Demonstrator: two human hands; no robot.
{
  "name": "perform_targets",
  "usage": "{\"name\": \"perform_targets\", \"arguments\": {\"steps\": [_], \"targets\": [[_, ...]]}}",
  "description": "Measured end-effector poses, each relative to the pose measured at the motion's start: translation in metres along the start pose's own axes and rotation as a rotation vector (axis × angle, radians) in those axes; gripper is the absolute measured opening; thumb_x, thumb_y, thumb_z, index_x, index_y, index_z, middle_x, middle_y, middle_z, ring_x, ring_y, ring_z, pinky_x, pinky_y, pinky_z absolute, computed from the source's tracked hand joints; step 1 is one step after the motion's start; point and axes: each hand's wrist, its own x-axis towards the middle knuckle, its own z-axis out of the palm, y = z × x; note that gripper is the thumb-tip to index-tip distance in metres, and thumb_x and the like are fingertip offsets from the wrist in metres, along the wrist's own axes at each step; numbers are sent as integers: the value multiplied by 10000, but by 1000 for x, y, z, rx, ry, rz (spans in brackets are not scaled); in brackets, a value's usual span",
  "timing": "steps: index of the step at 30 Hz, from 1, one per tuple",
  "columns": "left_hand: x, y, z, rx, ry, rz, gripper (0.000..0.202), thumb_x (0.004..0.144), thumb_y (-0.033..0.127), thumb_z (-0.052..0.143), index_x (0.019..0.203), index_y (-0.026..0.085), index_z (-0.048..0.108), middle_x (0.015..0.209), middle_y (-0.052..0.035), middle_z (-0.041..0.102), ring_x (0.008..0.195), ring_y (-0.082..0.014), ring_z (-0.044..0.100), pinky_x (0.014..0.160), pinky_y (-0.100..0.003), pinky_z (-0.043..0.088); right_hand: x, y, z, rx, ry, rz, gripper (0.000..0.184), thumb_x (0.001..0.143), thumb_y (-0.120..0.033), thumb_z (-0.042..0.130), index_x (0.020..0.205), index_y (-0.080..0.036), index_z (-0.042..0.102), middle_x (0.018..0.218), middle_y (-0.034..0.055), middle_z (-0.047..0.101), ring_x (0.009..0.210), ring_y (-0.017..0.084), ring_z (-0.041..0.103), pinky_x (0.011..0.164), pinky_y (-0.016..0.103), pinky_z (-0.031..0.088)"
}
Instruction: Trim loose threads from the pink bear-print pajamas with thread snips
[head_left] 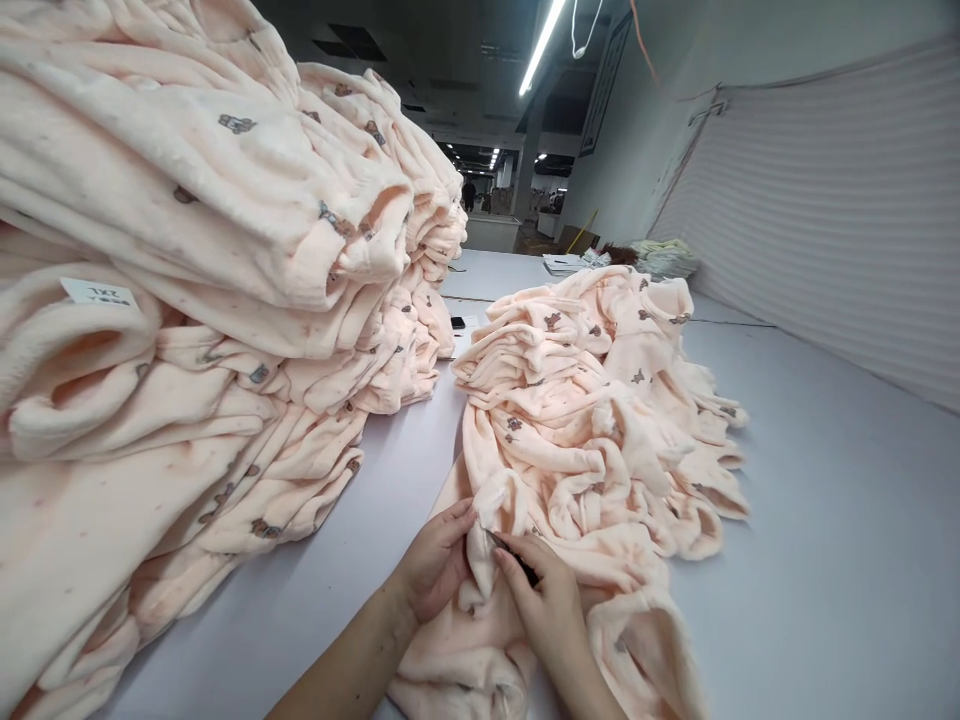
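Cloth (482,563) bunches between the hands, the left (439,562) pinching it, the right (551,600) clasping a dark tool (531,575)

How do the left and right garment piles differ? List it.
Height: the left pile runs past the top of the view; the right pile lies lower.
Handling: the left hand pinches a fold of the right pile, and the right hand holds a dark tool; neither touches the left pile.
Label: the left pile shows a white label; the right pile shows none I can make out.
Shared: both are pale pink with printed figures, on the pale table.
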Motion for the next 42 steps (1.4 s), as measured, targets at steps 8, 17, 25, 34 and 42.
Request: {"name": "perform_targets", "arguments": {"steps": [8, 17, 25, 34, 42], "targets": [[-21, 15, -21, 177, 156, 26, 328, 905, 344, 486, 1174, 186, 587, 1089, -94, 651, 950, -193, 606, 845, -337, 476, -45, -6, 30, -167, -187, -32, 360, 739, -225, 625, 1098, -238, 619, 989, 58, 697, 832, 234, 669, 706, 298, 523], [-116, 20, -54, 1236, 489, 83, 322, 663, 409, 753, 925, 235, 684, 916, -49, 638, 893, -268, 531, 805, -323, 368, -47, 2, 29, -67, -176, -114, 98, 741, -158, 466, 752, -237, 522, 726, -8, 594, 584, 136, 598, 502, 187, 432], [-97, -29, -32, 931, 457, 289, 69, 819, 289, 537, 814, 226, 510, 671, 33, 506, 610, -152, 444, 554, -229, 310, -44, 1, -37, -460, -15, -89, 196, 781, -222, 492, 943, -277, 588, 891, 55, 648, 638, 225, 650, 518, 299, 513], [-87, -38, -13, 846, 404, 447, 124, 825, 340, 566, 897, 238, 566, 813, -20, 588, 726, -193, 507, 685, -255, 399, -34, -31, -43, -352, -232, -215, 258, 878, -329, 554, 1127, -290, 611, 983, 53, 669, 801, 204, 678, 662, 265, 555], [-84, -39, -9, 883, 323, 485, 135, 845, 278, 509, 965, 220, 525, 826, -10, 576, 732, -167, 559, 679, -241, 467, -36, -14, -25, -267, -81, -198, 275, 849, -339, 566, 1109, -272, 621, 894, 33, 683, 775, 194, 680, 638, 242, 534]]}}
